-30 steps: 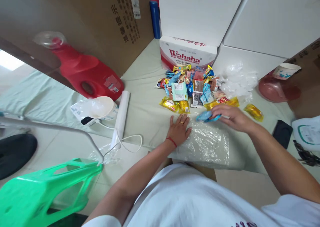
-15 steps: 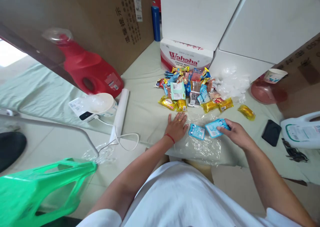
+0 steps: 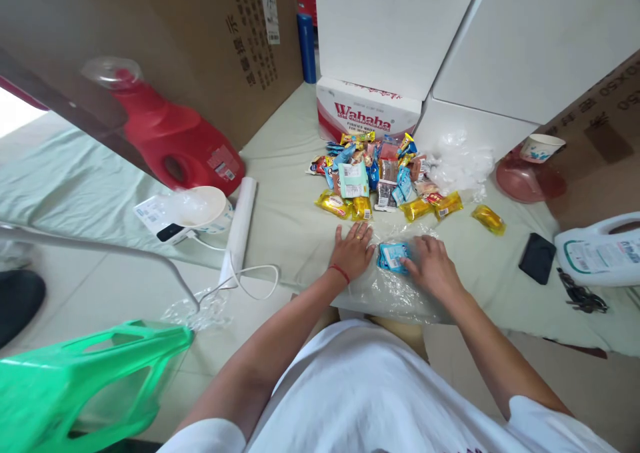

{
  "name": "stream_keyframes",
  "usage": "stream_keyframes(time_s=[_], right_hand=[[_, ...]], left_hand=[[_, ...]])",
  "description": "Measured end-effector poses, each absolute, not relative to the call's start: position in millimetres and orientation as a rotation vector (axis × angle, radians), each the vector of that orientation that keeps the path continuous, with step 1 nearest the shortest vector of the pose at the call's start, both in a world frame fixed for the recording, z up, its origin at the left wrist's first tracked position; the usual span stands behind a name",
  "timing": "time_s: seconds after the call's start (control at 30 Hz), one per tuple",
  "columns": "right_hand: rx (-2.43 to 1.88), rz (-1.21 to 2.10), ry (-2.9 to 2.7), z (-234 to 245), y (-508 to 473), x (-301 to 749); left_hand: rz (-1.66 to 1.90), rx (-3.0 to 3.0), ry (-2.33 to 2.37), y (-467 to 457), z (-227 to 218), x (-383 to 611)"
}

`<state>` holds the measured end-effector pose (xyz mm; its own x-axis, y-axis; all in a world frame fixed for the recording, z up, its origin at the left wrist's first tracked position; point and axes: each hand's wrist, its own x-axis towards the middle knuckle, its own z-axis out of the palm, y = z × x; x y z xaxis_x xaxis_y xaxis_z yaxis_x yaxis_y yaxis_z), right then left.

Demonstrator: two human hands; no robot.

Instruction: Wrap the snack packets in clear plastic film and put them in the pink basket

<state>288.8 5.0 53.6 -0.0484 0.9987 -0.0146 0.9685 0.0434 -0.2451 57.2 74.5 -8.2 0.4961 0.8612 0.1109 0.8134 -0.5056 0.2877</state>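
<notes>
Two small blue snack packets lie stacked on a clear plastic sheet or bag at the near edge of the cloth-covered surface. My right hand is at the right end of the stack, its thumb on the upper packet and its fingers bent; that end of the packet is hidden beneath the hand. To the left of the packets, my left hand lies flat with fingers spread, touching the plastic. Beyond both hands is a heap of wrapped snacks, with several yellow-wrapped snacks along its front.
A Wahaha carton stands behind the heap, beside crumpled clear plastic. On the left are a red jug, a paper cup and a white roll. A black wallet-like object and white bottle lie right.
My right hand has moved left with its blue packet, bringing it onto the other one. My left hand has stayed in place.
</notes>
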Motion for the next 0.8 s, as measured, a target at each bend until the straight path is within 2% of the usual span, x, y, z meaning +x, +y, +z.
stream_keyframes(time_s=[0.13,0.47,0.8], right_hand=[[-1.505,0.486,-2.581,50.7,25.6,292.6],[-1.744,0.416,-2.615,43.3,27.8,260.6],[-1.524,0.424,-2.577,51.9,26.8,302.5]], left_hand=[[0.349,2.542,1.451,74.7,-8.9,57.1],[0.344,2.479,1.525,67.2,-12.4,59.8],[0.260,2.502,1.485,66.9,-7.1,49.9]])
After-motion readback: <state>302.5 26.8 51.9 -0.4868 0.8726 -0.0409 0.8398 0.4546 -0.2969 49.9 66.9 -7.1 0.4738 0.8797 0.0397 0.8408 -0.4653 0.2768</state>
